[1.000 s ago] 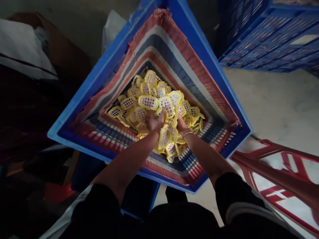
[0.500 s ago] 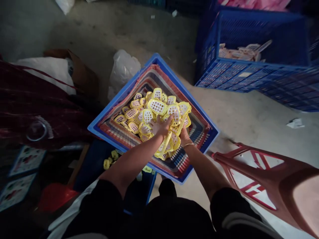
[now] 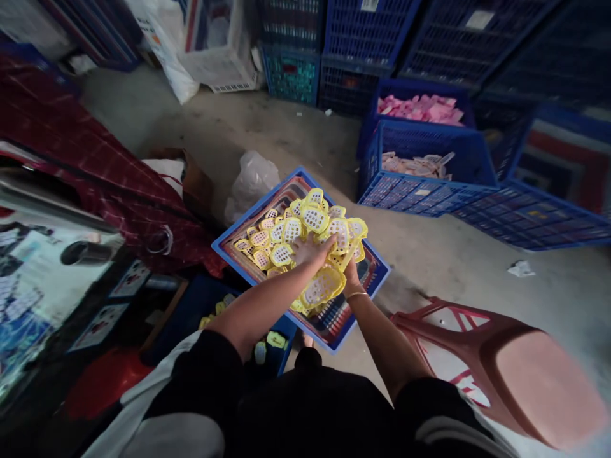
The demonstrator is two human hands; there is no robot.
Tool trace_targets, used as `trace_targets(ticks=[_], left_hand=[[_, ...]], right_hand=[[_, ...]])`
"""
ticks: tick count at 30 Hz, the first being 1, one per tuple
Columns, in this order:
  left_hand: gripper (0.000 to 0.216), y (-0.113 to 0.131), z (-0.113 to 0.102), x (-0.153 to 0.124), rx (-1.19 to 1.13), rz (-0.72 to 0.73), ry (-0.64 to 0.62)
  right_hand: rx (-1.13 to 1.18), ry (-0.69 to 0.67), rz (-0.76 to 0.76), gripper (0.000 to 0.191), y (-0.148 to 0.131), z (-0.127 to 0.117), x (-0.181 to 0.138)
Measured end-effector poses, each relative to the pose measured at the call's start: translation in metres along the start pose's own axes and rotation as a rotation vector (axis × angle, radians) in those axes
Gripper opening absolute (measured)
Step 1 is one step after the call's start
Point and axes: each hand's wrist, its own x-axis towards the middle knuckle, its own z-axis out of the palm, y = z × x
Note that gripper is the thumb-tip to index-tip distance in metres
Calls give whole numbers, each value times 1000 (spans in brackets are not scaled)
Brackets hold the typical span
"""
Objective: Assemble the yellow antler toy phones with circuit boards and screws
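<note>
A big bunch of flat, pierced plastic pieces (image 3: pixel 314 218) with yellow rims and pale, hole-filled faces is held between my two hands. My left hand (image 3: pixel 310 251) lies across the bunch with its fingers spread, pressing on the pieces. Along the right side, my right hand (image 3: pixel 352 275) grips it, its fingers partly hidden behind the pieces; a thin bangle circles that wrist. Beneath is a blue crate (image 3: pixel 382 272) lined with striped cloth, where more of the same pieces (image 3: pixel 260 238) lie heaped at the left.
A red plastic stool (image 3: pixel 539 375) stands at the right. Blue crates (image 3: pixel 424 191) with pale and pink pieces sit beyond. A clear plastic bag (image 3: pixel 252 181) rests behind my crate. At lower left, another blue bin (image 3: pixel 184 318) holds yellow pieces.
The view has tilted up, showing more stacked crates at the back. The bunch has risen with my hands, so the lined crate looks smaller beneath it.
</note>
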Motion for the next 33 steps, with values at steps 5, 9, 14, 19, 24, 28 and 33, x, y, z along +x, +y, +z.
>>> trace_targets(ticks=[5, 9, 14, 19, 24, 28, 33], left_hand=[[77, 10, -19, -21, 2, 38, 5], [80, 8, -41, -39, 10, 52, 16], [81, -11, -82, -74, 12, 85, 54], [85, -61, -137, -132, 5, 130, 90], [87, -133, -192, -193, 2, 108, 122], [86, -188, -232, -233, -30, 47, 165], [86, -244, -276, -269, -111, -60, 271]], right_hand=[[-22, -23, -46, 51, -11, 16, -20], [-39, -47, -64, 53, -10, 34, -38], [-73, -93, -125, 53, 6, 68, -76], [-116, -161, -150, 50, 51, 111, -134], [-171, -227, -120, 51, 118, 161, -199], [-236, -293, -64, 47, 166, 201, -247], [-312, -399, 17, 45, 210, 246, -283]])
